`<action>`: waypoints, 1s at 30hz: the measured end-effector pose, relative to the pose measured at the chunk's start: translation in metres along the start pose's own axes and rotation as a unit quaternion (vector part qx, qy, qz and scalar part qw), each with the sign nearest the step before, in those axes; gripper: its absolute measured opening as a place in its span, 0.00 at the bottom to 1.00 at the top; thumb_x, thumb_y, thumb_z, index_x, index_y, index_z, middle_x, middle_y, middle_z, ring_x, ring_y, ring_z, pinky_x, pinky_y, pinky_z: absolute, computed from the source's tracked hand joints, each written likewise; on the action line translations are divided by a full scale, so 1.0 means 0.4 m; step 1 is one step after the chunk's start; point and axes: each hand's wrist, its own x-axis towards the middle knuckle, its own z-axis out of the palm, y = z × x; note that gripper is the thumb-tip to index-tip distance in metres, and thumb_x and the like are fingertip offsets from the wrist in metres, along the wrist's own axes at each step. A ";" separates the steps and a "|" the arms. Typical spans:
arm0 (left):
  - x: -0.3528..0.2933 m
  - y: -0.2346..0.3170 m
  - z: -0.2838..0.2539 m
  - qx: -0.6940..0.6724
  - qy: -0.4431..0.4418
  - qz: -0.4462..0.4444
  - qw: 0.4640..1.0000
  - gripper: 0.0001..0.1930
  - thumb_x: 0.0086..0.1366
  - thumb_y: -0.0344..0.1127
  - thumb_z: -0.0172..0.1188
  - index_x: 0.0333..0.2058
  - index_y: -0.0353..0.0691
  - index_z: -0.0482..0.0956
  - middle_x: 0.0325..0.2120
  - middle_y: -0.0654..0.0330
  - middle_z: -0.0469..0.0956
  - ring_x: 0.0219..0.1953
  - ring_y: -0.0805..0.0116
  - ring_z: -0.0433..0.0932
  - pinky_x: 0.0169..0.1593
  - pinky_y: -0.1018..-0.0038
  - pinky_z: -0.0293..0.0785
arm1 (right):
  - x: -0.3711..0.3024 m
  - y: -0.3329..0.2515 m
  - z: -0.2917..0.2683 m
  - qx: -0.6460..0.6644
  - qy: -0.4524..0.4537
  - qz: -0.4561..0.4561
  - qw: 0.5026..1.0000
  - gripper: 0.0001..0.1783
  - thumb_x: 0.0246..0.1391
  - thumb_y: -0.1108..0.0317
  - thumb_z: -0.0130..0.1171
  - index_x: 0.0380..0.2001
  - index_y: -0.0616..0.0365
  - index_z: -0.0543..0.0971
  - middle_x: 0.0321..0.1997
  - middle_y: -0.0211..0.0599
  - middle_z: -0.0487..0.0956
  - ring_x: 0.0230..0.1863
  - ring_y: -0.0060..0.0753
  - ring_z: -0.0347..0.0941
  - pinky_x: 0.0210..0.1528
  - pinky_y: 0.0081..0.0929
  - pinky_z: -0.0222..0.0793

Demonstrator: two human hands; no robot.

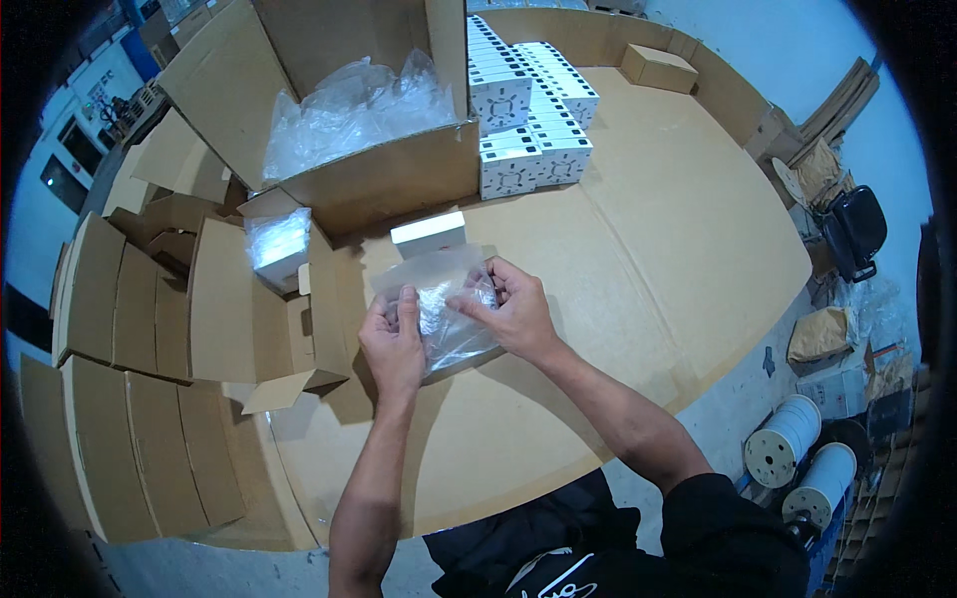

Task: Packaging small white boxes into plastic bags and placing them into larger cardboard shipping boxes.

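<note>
Both my hands hold a clear plastic bag (451, 334) above the cardboard-covered table. My left hand (394, 339) grips its left edge, thumb on top. At the upper right edge, my right hand (518, 307) pinches the plastic with bent fingers. Glare on the film hides whether anything lies inside. Just beyond the bag lies a small white box (429, 235). To the left, an open cardboard carton (269, 339) holds a white box wrapped in clear plastic (280, 247).
A large open carton (399, 169) full of clear plastic bags (359, 110) stands at the back left. Beside it are stacked white printed boxes (533, 159). Several flattened cartons (130, 439) line the left side. A small brown box (659, 70) sits far right; cable spools (783, 439) stand on the floor.
</note>
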 end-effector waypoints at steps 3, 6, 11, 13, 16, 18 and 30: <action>0.002 -0.017 0.000 -0.035 0.019 0.034 0.999 0.13 0.73 0.41 0.62 0.41 0.35 0.81 0.28 0.66 0.80 0.28 0.82 0.73 0.30 0.80 0.69 | 0.008 0.008 -0.013 0.028 -0.066 -0.022 0.997 0.14 0.53 0.64 0.74 0.32 0.63 0.81 0.25 0.29 0.79 0.26 0.14 0.69 0.28 0.21 0.68; 0.004 -0.014 -0.014 -0.023 0.014 0.030 0.999 0.14 0.67 0.40 0.69 0.42 0.35 0.81 0.29 0.64 0.81 0.30 0.80 0.75 0.33 0.79 0.71 | 0.013 -0.023 -0.035 0.062 -0.116 0.029 0.991 0.13 0.53 0.65 0.74 0.33 0.63 0.81 0.27 0.28 0.80 0.26 0.13 0.71 0.29 0.18 0.69; 0.007 -0.006 -0.018 0.013 -0.008 0.104 0.994 0.19 0.56 0.37 0.78 0.40 0.35 0.80 0.31 0.63 0.82 0.33 0.77 0.77 0.38 0.78 0.74 | 0.040 -0.033 -0.089 0.107 -0.091 0.136 0.981 0.08 0.58 0.70 0.69 0.36 0.62 0.81 0.29 0.28 0.81 0.27 0.13 0.74 0.30 0.16 0.70; 0.007 0.000 -0.017 0.039 -0.014 0.089 0.995 0.21 0.53 0.36 0.80 0.39 0.35 0.80 0.32 0.63 0.82 0.35 0.77 0.78 0.40 0.77 0.76 | 0.045 -0.025 -0.091 0.074 0.059 0.018 0.995 0.07 0.61 0.71 0.65 0.39 0.63 0.81 0.27 0.27 0.80 0.26 0.13 0.73 0.29 0.16 0.69; 0.005 -0.005 -0.018 0.043 -0.023 0.094 0.994 0.22 0.51 0.35 0.81 0.39 0.35 0.79 0.32 0.63 0.82 0.35 0.77 0.78 0.40 0.77 0.76 | 0.044 -0.084 -0.095 -0.105 0.075 -0.159 0.979 0.10 0.55 0.74 0.68 0.40 0.61 0.80 0.32 0.33 0.81 0.33 0.26 0.77 0.34 0.25 0.73; 0.006 -0.009 -0.013 0.035 -0.032 0.092 0.995 0.22 0.50 0.35 0.82 0.39 0.36 0.79 0.30 0.64 0.82 0.33 0.77 0.78 0.38 0.77 0.76 | 0.041 -0.106 -0.084 -0.193 0.053 -0.287 0.937 0.17 0.45 0.74 0.72 0.40 0.58 0.81 0.42 0.39 0.80 0.45 0.43 0.76 0.45 0.36 0.73; 0.014 -0.007 -0.016 0.041 -0.029 0.079 0.996 0.21 0.51 0.31 0.80 0.40 0.37 0.79 0.29 0.61 0.85 0.32 0.77 0.81 0.35 0.78 0.78 | 0.077 -0.143 -0.020 -0.283 -0.059 -0.376 0.880 0.12 0.44 0.70 0.73 0.32 0.54 0.80 0.41 0.34 0.76 0.46 0.39 0.73 0.48 0.37 0.67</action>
